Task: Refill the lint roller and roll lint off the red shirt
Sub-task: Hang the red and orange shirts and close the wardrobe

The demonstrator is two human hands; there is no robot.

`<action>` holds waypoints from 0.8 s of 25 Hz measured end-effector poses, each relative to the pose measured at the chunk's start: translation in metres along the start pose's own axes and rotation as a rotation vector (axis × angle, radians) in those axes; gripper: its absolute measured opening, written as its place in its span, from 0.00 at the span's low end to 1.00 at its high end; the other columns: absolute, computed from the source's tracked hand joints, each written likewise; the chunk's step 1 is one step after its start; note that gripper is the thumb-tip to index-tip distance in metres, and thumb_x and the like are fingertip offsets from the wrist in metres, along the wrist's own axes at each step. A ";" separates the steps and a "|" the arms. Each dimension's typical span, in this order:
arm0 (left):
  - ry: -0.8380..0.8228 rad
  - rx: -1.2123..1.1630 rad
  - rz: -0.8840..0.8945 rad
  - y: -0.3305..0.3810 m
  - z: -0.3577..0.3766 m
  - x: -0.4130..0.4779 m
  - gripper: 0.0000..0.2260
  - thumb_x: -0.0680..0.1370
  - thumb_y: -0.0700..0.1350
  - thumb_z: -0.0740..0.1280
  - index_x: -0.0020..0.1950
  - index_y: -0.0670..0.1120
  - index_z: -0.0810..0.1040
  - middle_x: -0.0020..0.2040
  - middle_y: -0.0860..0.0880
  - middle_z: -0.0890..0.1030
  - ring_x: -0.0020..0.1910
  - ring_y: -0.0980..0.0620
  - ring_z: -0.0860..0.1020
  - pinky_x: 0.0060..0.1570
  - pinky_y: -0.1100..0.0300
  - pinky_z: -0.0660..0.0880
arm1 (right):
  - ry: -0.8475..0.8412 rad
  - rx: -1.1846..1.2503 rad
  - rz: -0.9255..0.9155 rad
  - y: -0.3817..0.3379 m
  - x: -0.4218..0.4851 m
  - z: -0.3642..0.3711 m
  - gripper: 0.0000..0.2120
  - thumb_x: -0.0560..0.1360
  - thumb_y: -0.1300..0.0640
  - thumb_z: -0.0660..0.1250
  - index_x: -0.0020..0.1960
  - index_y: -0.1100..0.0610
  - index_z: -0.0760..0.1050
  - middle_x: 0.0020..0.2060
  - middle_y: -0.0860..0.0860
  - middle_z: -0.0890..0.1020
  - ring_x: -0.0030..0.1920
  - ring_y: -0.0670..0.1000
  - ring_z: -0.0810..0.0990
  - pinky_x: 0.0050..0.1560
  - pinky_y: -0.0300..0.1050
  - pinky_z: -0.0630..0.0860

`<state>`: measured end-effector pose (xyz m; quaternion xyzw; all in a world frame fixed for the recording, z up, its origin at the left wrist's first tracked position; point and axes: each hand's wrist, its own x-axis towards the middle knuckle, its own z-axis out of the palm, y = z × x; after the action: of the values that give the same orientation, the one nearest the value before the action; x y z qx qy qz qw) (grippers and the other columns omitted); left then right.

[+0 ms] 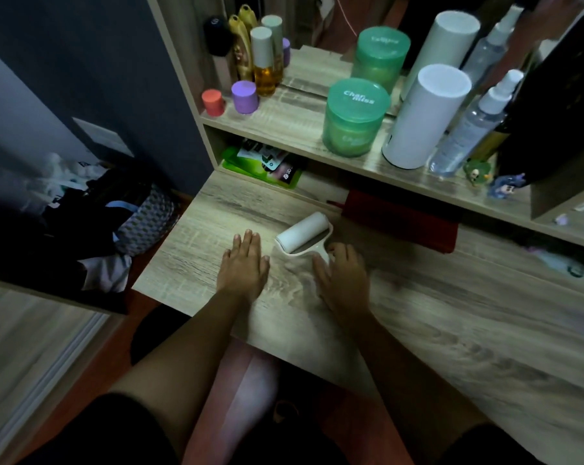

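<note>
The lint roller (304,233) lies on the wooden counter (418,313), close to the middle, with its white roll pointing up and away and its handle pointing back at the person; the right hand (342,275) lies over the handle end, palm down, and its fingers (320,266) are loose and a little apart, but I cannot tell if they grip the handle or only rest on it; the left hand (245,260) lies flat on the counter just beside the roller, not touching it, with its fingers straight and close together and holding nothing; the red shirt (401,219) is folded and sits behind the roller, tucked partly under the shelf (284,125); on that shelf stand a green jar (354,117), a tall white tube (424,117) and a clear spray bottle (471,125); a small red cap (213,101) and a purple cap (244,96) sit at its left end.
</note>
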<state>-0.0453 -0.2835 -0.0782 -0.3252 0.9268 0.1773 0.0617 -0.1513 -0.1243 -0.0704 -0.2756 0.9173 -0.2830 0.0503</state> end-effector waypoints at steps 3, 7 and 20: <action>0.053 0.029 0.073 -0.007 -0.030 -0.002 0.25 0.82 0.50 0.49 0.77 0.44 0.50 0.78 0.45 0.52 0.77 0.47 0.49 0.74 0.51 0.51 | 0.088 0.092 -0.216 -0.027 0.007 -0.016 0.15 0.75 0.49 0.59 0.47 0.61 0.76 0.40 0.57 0.79 0.39 0.54 0.76 0.37 0.47 0.74; 0.266 0.045 0.090 -0.036 -0.111 -0.014 0.26 0.80 0.55 0.48 0.75 0.43 0.58 0.76 0.44 0.60 0.76 0.47 0.56 0.73 0.54 0.54 | 0.126 0.269 -0.549 -0.115 0.023 -0.040 0.09 0.75 0.57 0.60 0.42 0.60 0.75 0.36 0.56 0.78 0.36 0.54 0.77 0.41 0.43 0.70; 0.986 0.436 -0.219 -0.296 -0.428 -0.260 0.25 0.75 0.53 0.55 0.61 0.36 0.76 0.60 0.38 0.79 0.61 0.39 0.77 0.59 0.46 0.73 | -0.019 0.198 -1.256 -0.563 -0.042 -0.066 0.26 0.78 0.48 0.58 0.73 0.56 0.61 0.73 0.52 0.63 0.73 0.52 0.62 0.71 0.49 0.58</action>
<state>0.3427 -0.5052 0.2940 -0.4438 0.8220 -0.1997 -0.2956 0.1360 -0.4566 0.2902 -0.7576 0.5499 -0.3395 -0.0921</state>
